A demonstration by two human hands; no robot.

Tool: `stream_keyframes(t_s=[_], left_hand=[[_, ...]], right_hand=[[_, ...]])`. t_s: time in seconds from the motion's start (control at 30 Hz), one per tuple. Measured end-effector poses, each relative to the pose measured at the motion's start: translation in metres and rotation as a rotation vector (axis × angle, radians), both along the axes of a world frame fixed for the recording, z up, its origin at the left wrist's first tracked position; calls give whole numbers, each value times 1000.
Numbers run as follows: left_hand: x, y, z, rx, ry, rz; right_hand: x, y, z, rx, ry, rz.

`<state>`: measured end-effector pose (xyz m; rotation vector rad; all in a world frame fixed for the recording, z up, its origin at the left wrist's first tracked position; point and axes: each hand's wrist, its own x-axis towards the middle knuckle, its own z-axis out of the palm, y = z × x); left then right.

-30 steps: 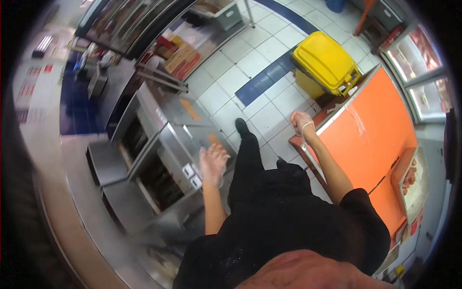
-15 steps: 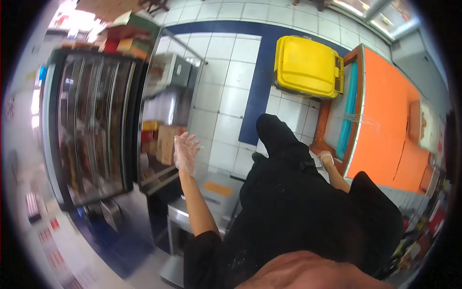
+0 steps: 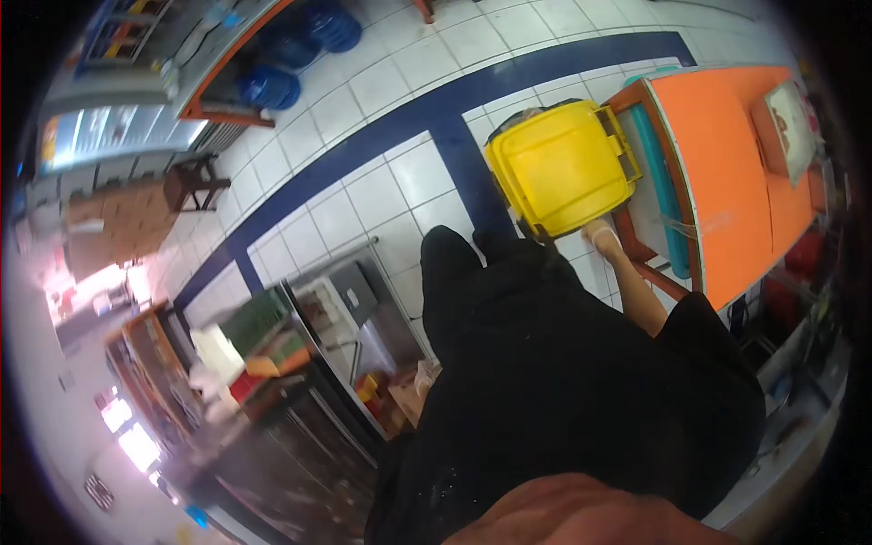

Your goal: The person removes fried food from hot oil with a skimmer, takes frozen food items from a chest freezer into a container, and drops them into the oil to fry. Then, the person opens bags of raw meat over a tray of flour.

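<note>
White square floor tiles [image 3: 372, 204], crossed by dark blue tile bands [image 3: 468, 173], run broadly across the scene's middle and far left. They give the widest open room for moving, left of the yellow rectangular plastic bin with its lid down [image 3: 559, 168]. On the bin's right the space is tight: its handle side sits close to the left edge of an orange-topped table with a wooden frame [image 3: 727, 136]. A teal slab [image 3: 668, 191] stands along that edge.

Bin position: right of centre, just ahead of the person's black clothing [image 3: 563, 363]. Lid smooth, with a raised rim; near corner darker.

Right hand [image 3: 599, 234], pale band at the wrist: just beside the bin's near right corner. Contact cannot be confirmed. Fingers appear curled together; whether they grip anything, cannot tell.

Left hand [image 3: 426, 373]: partly hidden by the clothing, in front of a brown cardboard box [image 3: 406, 400]. Finger state cannot be told; touch on the box likewise.

Count: yellow bin, 1; orange-topped table, 1; pale tray with pinkish pieces [image 3: 800, 152] at the table's right, 1; dark brown stool [image 3: 193, 186], far left, 1; large blue translucent bottles [image 3: 271, 88], far left, 3.
</note>
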<state>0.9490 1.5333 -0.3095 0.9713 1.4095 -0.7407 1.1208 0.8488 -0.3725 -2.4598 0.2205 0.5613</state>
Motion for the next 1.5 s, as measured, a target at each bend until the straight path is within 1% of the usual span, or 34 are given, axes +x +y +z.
stream_keyframes(t_s=[0.07,0.13,0.2,0.23,0.27,0.3,0.33,0.37,0.4,0.43,0.47,0.5,0.53,0.6,0.63,0.73,0.77,0.8,0.83,0.87,0.9,0.93,0.97,1.0,1.03,1.07,1.1,1.2,1.23,1.3,1.33,1.37,1.4,1.5], left_hand=[[82,14,5,78,24,-250],[183,40,5,128,-5,-446],[306,67,-3,166,-79,-609],[374,74,-7,177,-128,-678],[454,81,-13,189,-200,-733],[541,81,-17,207,-280,-780],[635,77,-19,233,-328,-825],[735,59,-15,255,-286,-905],[817,-4,35,367,-410,-859],[889,-53,69,300,-491,-812],[964,-103,95,324,-536,-865],[1031,-151,117,353,-616,-983],[1087,-198,132,379,-700,-1095],[1163,-303,173,425,-840,-1117],[1189,-348,187,431,-925,-1148],[1202,-469,215,269,-1074,-1067],[1212,-505,200,238,-1007,-1066],[1229,-515,169,224,-927,-1078],[1261,-511,111,243,-877,-1234],[1252,-529,109,345,-788,-1601],[1255,-529,87,424,-695,-1969],[1240,-531,63,213,-525,-1490],[1241,-527,30,166,-345,-1314],[1239,-523,4,17,-256,-1256],[1229,-537,-16,-46,-80,-1113],[1227,-539,-15,63,-64,-1393],[1229,-576,-6,137,-43,-1557],[1268,-726,-10,176,-16,-1804],[1283,-783,-14,170,-17,-1877],[1314,-911,-21,136,-52,-2021],[1327,-987,-27,106,-91,-2109],[1344,-1060,-30,82,-150,-2201],[1364,-1139,-38,54,-228,-2292],[1410,-1433,-43,-41,-581,-2494]], right_hand=[[69,7,5,134,-122,-226],[129,1,11,133,60,-429],[143,37,18,187,281,-680],[113,50,-22,390,-285,-666],[114,77,-22,427,-173,-944],[106,102,-26,485,-128,-1000],[76,118,-80,417,30,-883],[137,154,46,520,467,-1302],[126,188,12,543,377,-1399],[132,203,31,603,362,-1327],[125,229,-20,231,460,-668],[109,252,-57,238,529,-765],[125,257,-48,267,571,-898],[157,260,-50,294,614,-1074],[179,250,-51,304,601,-1154],[252,191,-62,314,485,-1377],[276,157,-70,291,405,-1461],[300,120,-79,252,313,-1494],[329,70,-82,186,207,-1481],[364,2,-54,153,158,-1370],[401,-68,-23,118,106,-1261],[435,-119,-1,150,-59,-1344],[465,-175,15,175,-233,-1412],[495,-235,46,231,-314,-1488],[526,-295,78,286,-401,-1559],[561,-348,131,394,-381,-1648],[582,-398,156,509,-357,-1734],[611,-555,145,622,-487,-1780],[612,-596,134,317,-573,-1669],[593,-664,77,-282,-690,-1394],[579,-704,63,-226,-400,-1465],[563,-715,39,-138,-90,-1520],[548,-711,17,-477,-244,-1337],[521,-710,-21,-394,-38,-1414]])
